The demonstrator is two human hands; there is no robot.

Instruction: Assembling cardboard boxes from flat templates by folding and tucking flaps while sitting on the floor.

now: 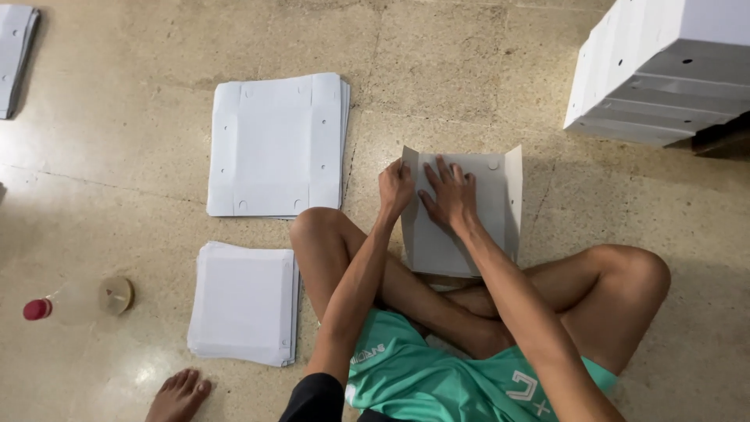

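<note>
One grey cardboard blank (461,227) is being worked at the centre of the frame, lying on the stone floor (469,78) just ahead of the crossed legs, with its left and right flaps raised. Two hands are placed on it. The left hand (396,187) is closed into a loose fist and pressed down by the knuckles near the left fold; nothing can be seen gripped inside it. The right hand (449,195) is laid flat with fingers spread wide across the panel's middle, and both forearms are extended forward from the lower edge of the frame.

Two stacks of flat white sheets are seen left of centre: a larger stack of die-cut blanks (277,144) above, and a smaller stack of plain sheets (244,303) below it. One further pile (14,59) is cut off at the upper left corner. One tower of folded white boxes (656,70) is stacked at the upper right. One red-capped bottle (37,309) and one round tan disc (116,295) are set at the lower left, and one bare foot (178,395) is seen at the bottom edge.
</note>
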